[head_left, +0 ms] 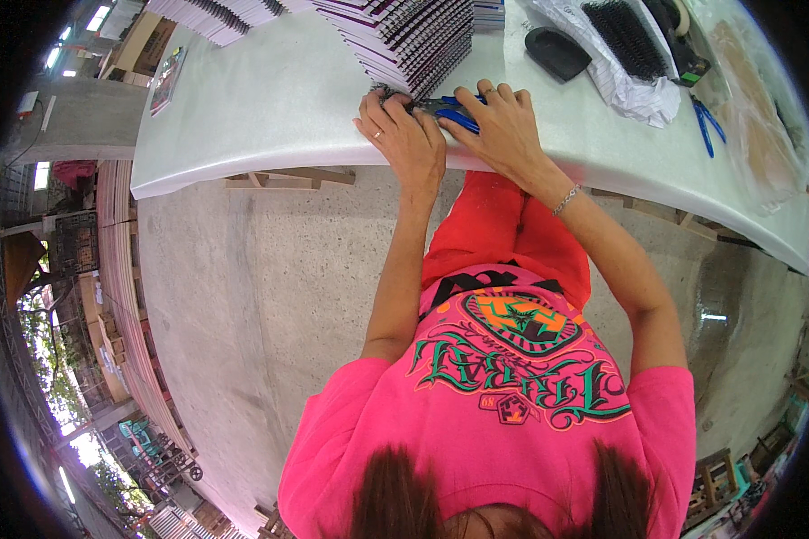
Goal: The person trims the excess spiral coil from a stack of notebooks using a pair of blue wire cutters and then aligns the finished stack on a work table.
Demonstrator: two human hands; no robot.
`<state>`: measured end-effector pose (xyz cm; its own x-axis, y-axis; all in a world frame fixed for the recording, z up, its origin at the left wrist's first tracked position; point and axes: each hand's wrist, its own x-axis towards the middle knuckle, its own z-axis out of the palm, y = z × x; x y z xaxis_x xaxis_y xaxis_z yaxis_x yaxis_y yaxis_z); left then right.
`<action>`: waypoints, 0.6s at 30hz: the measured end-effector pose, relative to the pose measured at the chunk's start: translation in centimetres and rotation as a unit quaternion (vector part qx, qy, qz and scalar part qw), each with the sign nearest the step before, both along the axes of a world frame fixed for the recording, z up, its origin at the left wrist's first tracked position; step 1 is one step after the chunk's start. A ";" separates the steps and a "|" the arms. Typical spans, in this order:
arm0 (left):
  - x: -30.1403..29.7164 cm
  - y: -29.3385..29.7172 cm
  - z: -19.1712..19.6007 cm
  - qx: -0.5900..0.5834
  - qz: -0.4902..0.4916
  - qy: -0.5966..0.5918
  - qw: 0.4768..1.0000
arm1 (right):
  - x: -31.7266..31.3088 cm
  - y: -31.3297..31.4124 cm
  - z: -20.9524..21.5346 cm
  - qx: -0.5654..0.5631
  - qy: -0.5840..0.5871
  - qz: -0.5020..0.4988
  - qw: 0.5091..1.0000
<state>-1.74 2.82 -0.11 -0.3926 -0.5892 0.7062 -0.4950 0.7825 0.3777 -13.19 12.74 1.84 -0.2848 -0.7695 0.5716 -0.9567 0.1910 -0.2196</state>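
A tall stack of spiral-bound notebooks point(395, 40) stands at the table's far middle, its black coils facing right and toward me. At its near corner, my left hand point(404, 139) has its fingers closed around black coil ends at the bottom of the stack. My right hand point(505, 133) grips blue-handled pliers point(458, 119), with the handles spread apart. The pliers' jaws point left, right beside my left fingertips and the coil. Exactly what the jaws touch is hidden by the left fingers.
More spiral notebooks point(220, 18) lie at the far left. To the right are a smooth black object point(557, 54), a bundle of black coils point(625, 40) on white wrapping point(643, 101), a second blue-handled tool point(706, 126) and clear plastic point(760, 117). The white table's edge point(270, 169) curves before me.
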 end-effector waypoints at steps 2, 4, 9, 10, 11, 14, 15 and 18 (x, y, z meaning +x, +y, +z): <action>0.0 0.0 0.1 0.005 -0.004 0.002 1.000 | -0.2 -0.2 -0.1 0.008 -0.001 0.007 1.000; -0.2 0.1 0.2 0.004 -0.007 0.002 1.000 | -0.6 -0.4 -0.2 0.028 -0.009 0.016 0.999; 0.0 -0.1 0.0 0.003 0.000 0.001 1.000 | -0.4 -0.6 0.6 0.108 -0.052 0.015 0.993; -0.1 -0.1 -0.1 0.014 -0.002 0.006 1.000 | -0.4 -0.5 0.7 0.116 -0.054 0.012 0.992; -0.1 -0.1 -0.2 0.026 -0.003 0.010 1.000 | -0.3 -0.4 0.6 0.102 -0.049 0.007 0.994; -0.1 -0.1 -0.5 0.044 -0.005 0.020 0.999 | 0.0 0.4 0.7 0.068 -0.030 -0.009 0.997; 0.0 -0.1 -0.5 0.047 -0.005 0.023 0.999 | 0.2 0.7 0.8 0.064 -0.018 -0.014 0.998; -0.2 -0.1 -0.3 0.010 0.009 0.024 1.000 | 0.3 1.0 1.1 0.062 -0.011 -0.012 0.998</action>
